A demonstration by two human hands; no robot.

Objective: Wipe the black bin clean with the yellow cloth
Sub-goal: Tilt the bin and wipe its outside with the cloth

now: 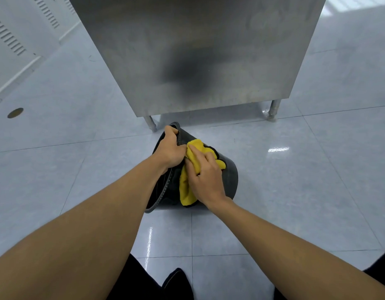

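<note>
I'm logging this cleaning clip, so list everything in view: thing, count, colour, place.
bin: one, black, tipped on its side on the floor, centre
cloth: one, yellow, pressed on the bin's outer wall
cabinet: one, steel grey, on legs behind the bin
floor: pale grey glossy tiles
floor cap: one, brownish, round, far left
vented panels: white, upper left
left hand: gripping the bin's rim
right hand: holding the cloth against the bin
</note>
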